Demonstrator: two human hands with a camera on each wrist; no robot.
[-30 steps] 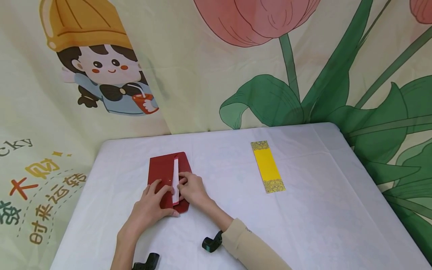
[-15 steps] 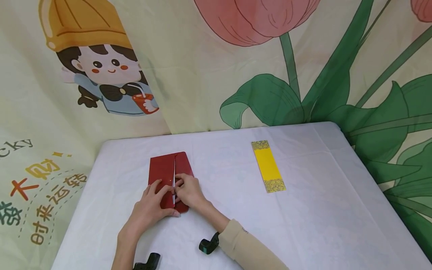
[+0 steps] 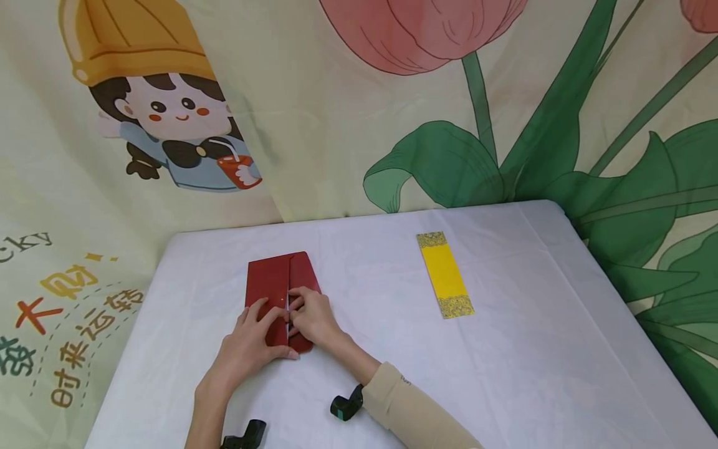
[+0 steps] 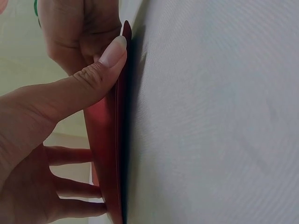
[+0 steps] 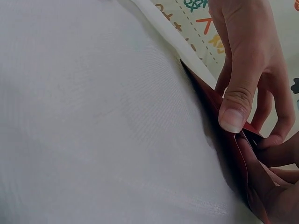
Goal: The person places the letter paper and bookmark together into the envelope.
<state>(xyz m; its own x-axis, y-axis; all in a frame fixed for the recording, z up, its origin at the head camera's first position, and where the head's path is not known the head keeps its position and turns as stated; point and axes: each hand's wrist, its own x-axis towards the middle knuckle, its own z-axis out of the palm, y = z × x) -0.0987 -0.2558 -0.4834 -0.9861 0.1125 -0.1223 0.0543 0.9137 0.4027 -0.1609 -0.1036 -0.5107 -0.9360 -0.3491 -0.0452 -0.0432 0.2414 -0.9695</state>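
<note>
A red paper envelope (image 3: pixel 268 274) lies on the left half of the table, its flap (image 3: pixel 303 268) folded out to the right. My left hand (image 3: pixel 252 340) holds it down, fingers spread over the front and thumb at the near edge; the left wrist view has this thumb (image 4: pixel 88 81) along the envelope's side (image 4: pixel 105 154). At the slit, my right hand (image 3: pixel 315 318) has its curled fingers in the opening, pinching a white card (image 3: pixel 288 333). Just a thin sliver of that card shows; the rest is hidden inside. In the right wrist view, the right fingers (image 5: pixel 261 179) reach in under the envelope's edge.
A yellow strip (image 3: pixel 445 274) with gold patterned ends lies to the right on the white tablecloth (image 3: pixel 533 349). Black wrist cameras sit by both forearms, one at the right sleeve (image 3: pixel 348 405). A printed curtain (image 3: pixel 320 125) hangs behind the table.
The white card has slid left into the envelope, from a broad band to a thin sliver. My right hand has moved left with it; the left hand stays in place.
</note>
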